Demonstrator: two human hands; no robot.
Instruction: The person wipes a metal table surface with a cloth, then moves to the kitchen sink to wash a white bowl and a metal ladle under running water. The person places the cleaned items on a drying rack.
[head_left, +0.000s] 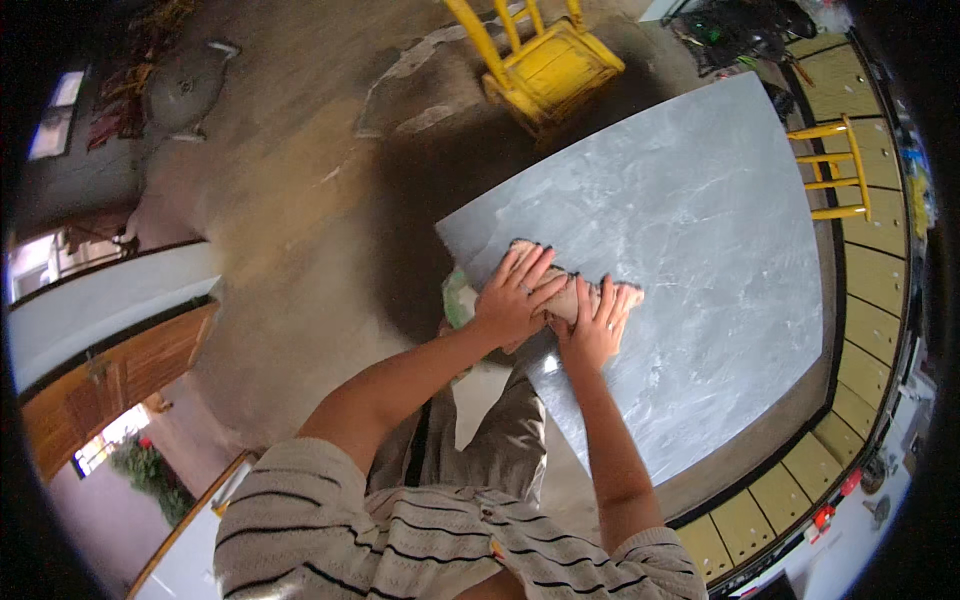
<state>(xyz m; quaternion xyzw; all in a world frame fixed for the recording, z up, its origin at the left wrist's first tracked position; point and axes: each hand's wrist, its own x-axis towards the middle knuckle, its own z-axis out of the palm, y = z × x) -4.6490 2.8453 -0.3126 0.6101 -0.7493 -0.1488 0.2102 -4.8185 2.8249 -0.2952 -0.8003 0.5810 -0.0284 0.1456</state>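
A bunched beige-pink cloth (562,301) lies on the grey marbled tabletop (700,250), close to its near left corner. My left hand (512,308) presses on the cloth's left end, fingers stretched forward over it. Beside it, my right hand (592,338) grips the right end, with fingertips over its far edge. Both palms hide part of the cloth. A light patch shines on the tabletop just below my hands.
A yellow wooden chair (555,70) stands beyond the table's far left edge, another yellow chair (835,170) at its right. Cream cabinets (865,290) curve along the right. Something green and white (458,298) shows beside the table's left corner. A wooden door (120,370) is far left.
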